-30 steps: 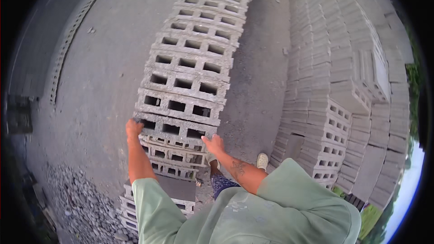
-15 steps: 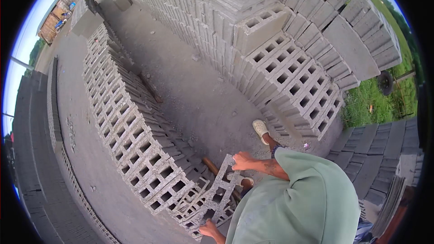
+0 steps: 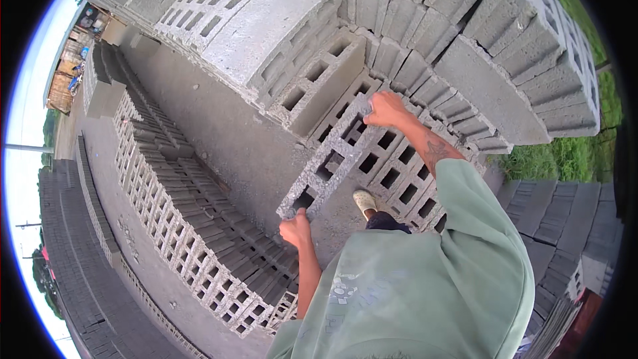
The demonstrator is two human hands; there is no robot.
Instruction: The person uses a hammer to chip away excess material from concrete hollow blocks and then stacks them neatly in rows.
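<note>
One block (image 3: 318,183) is held between both hands, slantwise across the middle of the view, its lower end toward the left and its upper end toward the right. Colour is grey, lighter than the dark tops of the row (image 3: 199,252) on the left. The surface is coarse and grainy, with uneven, slightly ragged edges. Three roughly rectangular cavities run in line along the face turned up to the camera, divided by thick webs; their insides are shadowed.

The left hand (image 3: 296,229) is clamped on the lower end, beside the lowest cavity. The right hand (image 3: 387,109) is clamped on the upper end, beside the top cavity — its fingertips are partly hidden. Bare ground (image 3: 266,166) shows past the block's left side; the hollow faces of a stack (image 3: 397,167) show past its right. Whether the upper end touches that stack cannot be told from this angle.

One pale shoe (image 3: 365,202) stands on the ground just below the block, near the foot of the stack. Grass (image 3: 548,163) lies at the right, well apart from both hands.
</note>
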